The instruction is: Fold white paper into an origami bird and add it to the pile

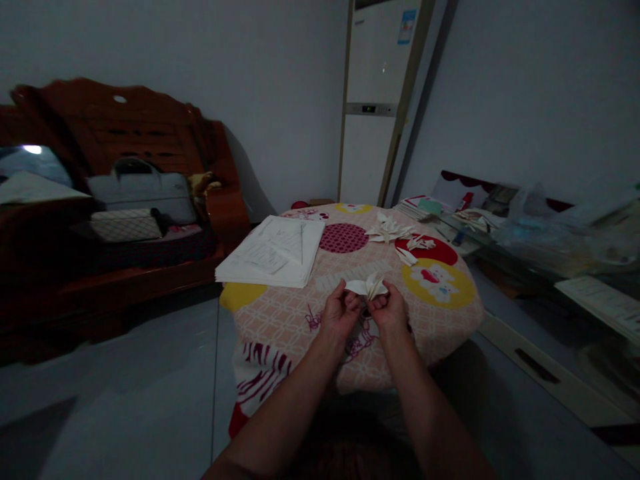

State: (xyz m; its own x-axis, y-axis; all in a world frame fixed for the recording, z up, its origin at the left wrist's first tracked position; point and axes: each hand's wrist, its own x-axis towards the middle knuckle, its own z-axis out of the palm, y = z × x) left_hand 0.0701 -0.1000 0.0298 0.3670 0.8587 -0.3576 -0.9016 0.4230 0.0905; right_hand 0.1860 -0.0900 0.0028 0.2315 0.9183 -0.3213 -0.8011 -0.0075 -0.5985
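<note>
Both my hands hold one folded white paper piece (367, 286) above the near part of a round table (280, 320) covered with a patterned pink cloth. My left hand (340, 312) pinches its left side with closed fingers. My right hand (389, 309) pinches its right side, fingers curled. A stack of printed white sheets (273, 251) lies on the table's left part. Several finished folded paper shapes (389, 230) and smaller ones (419, 244) lie at the far right of the table.
A dark wooden sofa (150, 133) with a grey bag (143, 187) stands on the left. A tall white floor air conditioner (375, 100) stands in the corner. A cluttered low glass table (540, 247) runs along the right. Grey floor (125, 387) lies left of the table.
</note>
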